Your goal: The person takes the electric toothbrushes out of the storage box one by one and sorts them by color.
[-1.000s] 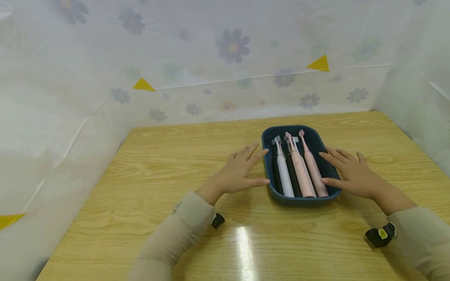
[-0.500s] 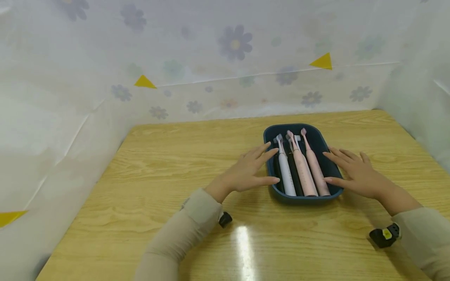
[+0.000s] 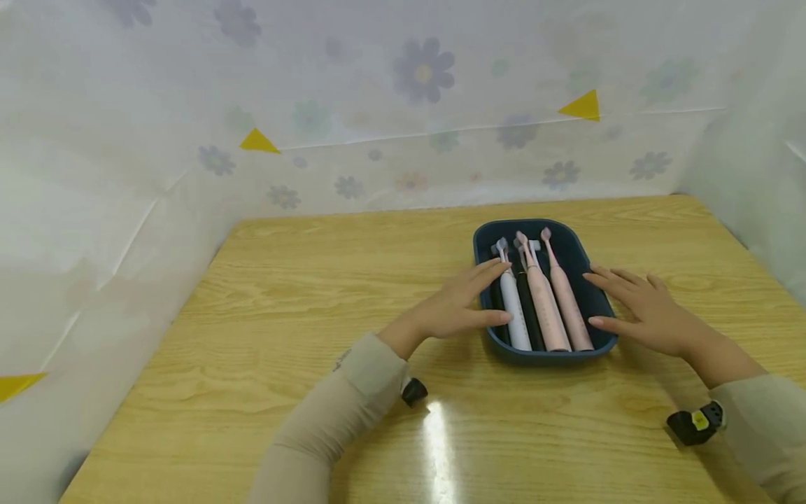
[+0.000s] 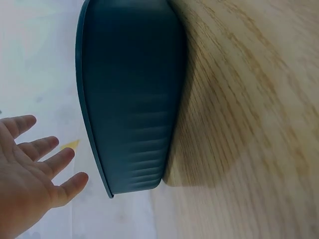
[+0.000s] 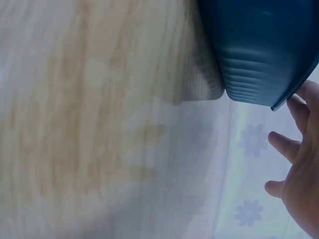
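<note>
The left hand (image 3: pixel 462 304) hangs with fingers extended and thumb set well apart, grasping nothing. Over the last second it has travelled inward: its thumb and fingertips, which were at the nearer side of the blue tray (image 3: pixel 548 358), now reach past that rim, above the white toothbrush (image 3: pixel 515 301). In the left wrist view the visible fingers stand clear of the tray's rim.

The right hand (image 3: pixel 642 311) is likewise spread, holding nothing, and its place beside the tray is almost the same as before. Its fingertips lie at the rim nearest it; whether they touch cannot be told.

The tray sits on the wooden table (image 3: pixel 302 364) between the two hands, its contents in the same order as earlier. From the left hand toward the right hand come an outer black toothbrush (image 3: pixel 497 299), the white one, an inner black toothbrush (image 3: pixel 530 311), a pink toothbrush (image 3: pixel 546 308) and a second pink toothbrush (image 3: pixel 569 304), nearest the right thumb. Beyond both hands stands the flowered wall covering (image 3: pixel 378 91).
</note>
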`<state>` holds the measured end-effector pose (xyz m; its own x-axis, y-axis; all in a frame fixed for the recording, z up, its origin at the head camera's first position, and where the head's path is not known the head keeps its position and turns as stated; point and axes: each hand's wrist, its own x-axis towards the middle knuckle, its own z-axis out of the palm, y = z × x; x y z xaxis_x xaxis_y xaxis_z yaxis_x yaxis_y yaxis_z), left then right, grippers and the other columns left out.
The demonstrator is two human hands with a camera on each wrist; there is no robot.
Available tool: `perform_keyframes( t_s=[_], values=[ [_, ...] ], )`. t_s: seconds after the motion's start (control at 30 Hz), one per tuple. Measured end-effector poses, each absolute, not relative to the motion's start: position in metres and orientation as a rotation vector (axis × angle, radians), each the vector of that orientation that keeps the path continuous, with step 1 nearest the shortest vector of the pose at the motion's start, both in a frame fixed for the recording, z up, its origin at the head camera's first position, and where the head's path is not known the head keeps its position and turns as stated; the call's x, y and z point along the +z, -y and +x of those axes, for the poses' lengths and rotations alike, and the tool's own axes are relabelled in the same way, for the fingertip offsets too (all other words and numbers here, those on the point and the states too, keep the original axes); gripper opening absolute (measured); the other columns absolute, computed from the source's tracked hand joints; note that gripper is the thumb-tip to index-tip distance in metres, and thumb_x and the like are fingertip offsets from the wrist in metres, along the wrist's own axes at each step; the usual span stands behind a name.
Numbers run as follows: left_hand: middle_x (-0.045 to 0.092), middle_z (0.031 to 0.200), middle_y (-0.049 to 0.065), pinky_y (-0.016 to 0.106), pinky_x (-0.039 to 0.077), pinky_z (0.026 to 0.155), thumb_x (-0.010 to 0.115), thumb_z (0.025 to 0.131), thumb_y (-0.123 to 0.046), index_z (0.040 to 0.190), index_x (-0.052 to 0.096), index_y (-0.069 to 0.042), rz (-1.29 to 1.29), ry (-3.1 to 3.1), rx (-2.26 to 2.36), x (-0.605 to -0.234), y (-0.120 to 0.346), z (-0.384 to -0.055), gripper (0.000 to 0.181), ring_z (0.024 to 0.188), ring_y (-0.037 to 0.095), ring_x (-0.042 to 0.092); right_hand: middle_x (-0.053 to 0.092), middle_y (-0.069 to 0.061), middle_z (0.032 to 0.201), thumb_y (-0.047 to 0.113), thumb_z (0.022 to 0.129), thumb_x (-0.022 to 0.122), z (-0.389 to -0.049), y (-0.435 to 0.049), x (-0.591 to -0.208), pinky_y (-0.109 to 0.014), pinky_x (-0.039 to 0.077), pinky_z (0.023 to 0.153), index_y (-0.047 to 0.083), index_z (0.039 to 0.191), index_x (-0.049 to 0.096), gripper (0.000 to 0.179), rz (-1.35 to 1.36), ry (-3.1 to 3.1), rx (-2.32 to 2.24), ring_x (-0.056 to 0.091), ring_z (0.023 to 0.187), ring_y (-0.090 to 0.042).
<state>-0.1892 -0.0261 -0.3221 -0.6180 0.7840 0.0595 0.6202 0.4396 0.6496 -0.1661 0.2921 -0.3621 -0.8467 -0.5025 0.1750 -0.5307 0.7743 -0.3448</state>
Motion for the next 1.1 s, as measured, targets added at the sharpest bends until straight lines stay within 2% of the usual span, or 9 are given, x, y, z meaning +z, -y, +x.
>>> perform_keyframes(
  t_s=[0.17,0.4,0.7,0.93,1.1],
  values=[
    [0.004,0.142,-0.007,0.040,0.013,0.102,0.046,0.087,-0.039,0.139,0.006,-0.026,1.192,-2.368,1.045,-0.324,0.024,-0.190,0.068,0.127,0.007,0.003,0.020,-0.014,0.139,0.028,0.079,0.061,-0.165,-0.293,-0.360,-0.067,0.001,0.087,0.013,0.136,0.026,0.069,0.854,2.913,0.680,0.021,0.120,-0.042],
    [0.007,0.142,-0.006,0.037,0.017,0.101,0.047,0.086,-0.038,0.139,0.008,-0.027,1.153,-2.302,1.132,-0.324,0.021,-0.190,0.067,0.127,0.007,0.008,0.017,-0.016,0.140,0.020,0.077,0.065,-0.167,-0.295,-0.360,-0.064,0.018,0.085,0.012,0.137,0.024,0.073,0.925,2.893,0.841,0.019,0.121,-0.043],
    [0.011,0.141,-0.005,0.035,0.030,0.095,0.052,0.085,-0.035,0.138,0.011,-0.028,1.017,-2.222,1.220,-0.328,0.012,-0.195,0.068,0.123,0.014,0.027,0.014,-0.016,0.141,0.019,0.078,0.063,-0.168,-0.296,-0.365,-0.064,0.019,0.085,0.013,0.138,0.022,0.073,0.925,2.900,0.904,0.016,0.122,-0.042],
    [0.011,0.141,-0.007,0.025,0.034,0.092,0.055,0.084,-0.030,0.139,0.012,-0.023,0.978,-2.154,1.287,-0.327,0.000,-0.200,0.070,0.122,0.011,0.027,0.012,-0.017,0.141,0.018,0.079,0.062,-0.167,-0.296,-0.365,-0.065,0.017,0.084,0.013,0.138,0.020,0.073,0.939,2.904,0.930,0.015,0.121,-0.045],
    [0.013,0.140,-0.013,0.025,0.038,0.088,0.056,0.083,-0.030,0.139,0.011,-0.024,0.930,-2.154,1.298,-0.327,-0.011,-0.203,0.072,0.121,0.008,0.028,0.012,-0.017,0.141,0.019,0.079,0.062,-0.168,-0.295,-0.364,-0.065,0.018,0.083,0.013,0.138,0.020,0.072,0.914,2.919,0.947,0.016,0.121,-0.045]
  ],
)
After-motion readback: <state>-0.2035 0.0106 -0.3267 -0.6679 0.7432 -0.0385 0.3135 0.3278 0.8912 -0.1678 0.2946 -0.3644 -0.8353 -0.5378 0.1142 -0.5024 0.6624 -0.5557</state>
